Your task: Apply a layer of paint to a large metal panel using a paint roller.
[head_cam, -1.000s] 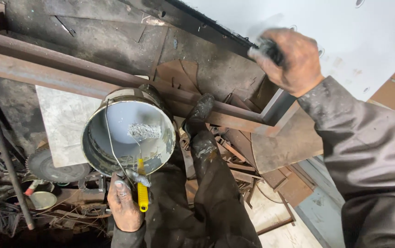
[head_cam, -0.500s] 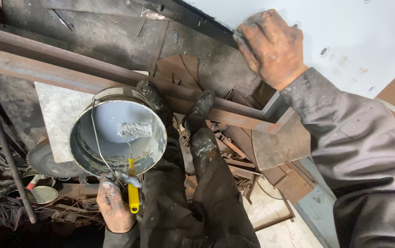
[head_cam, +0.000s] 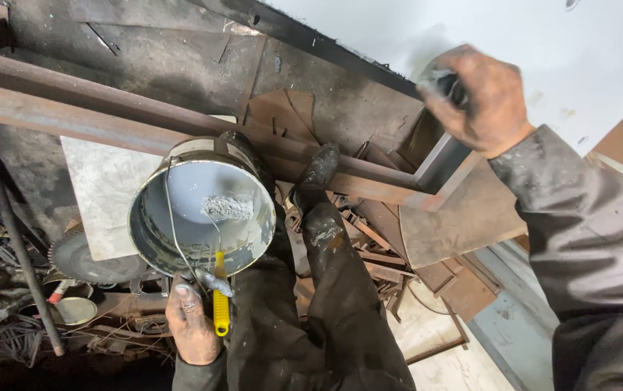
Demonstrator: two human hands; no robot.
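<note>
At the rusty beam: we stand over a rusty steel beam (head_cam: 109, 101), our dark boots (head_cam: 316, 174) resting on it, scrap metal plates (head_cam: 442, 275) piled below.
Left hand (head_cam: 192, 326): we close it around the wire bail and a yellow-handled tool (head_cam: 219, 304), so the paint bucket (head_cam: 203, 210) hangs from it, tilted with its mouth toward us, just beside the beam.
Right hand (head_cam: 482, 98): we clench it tight around a small dark object, likely a brush or roller grip, held up against the white panel (head_cam: 543, 43); what it is exactly we cannot tell, as the fist hides it and it blurs.
Bucket contents: we see a grey-white coat on the inner walls and a rough grey clump (head_cam: 227, 208) stuck to the bottom; no liquid pool shows, so we judge it nearly empty.
Other containers: we spot a small round tin (head_cam: 72, 310) among the wires at lower left; its contents are not clear.
Also nearby: a toothed saw disc (head_cam: 80, 257) lies under the pale sheet (head_cam: 105, 192).
Doing it well: we judge the work calls for keeping the bucket's tilt steady so nothing drips on our trousers (head_cam: 326, 311), gripping bail and tool together firmly, and pressing the right hand evenly on the panel while our footing on the beam stays balanced.
Risk: we think a slip on the narrow beam, or the tool sliding from the left fist, is the main worry.
</note>
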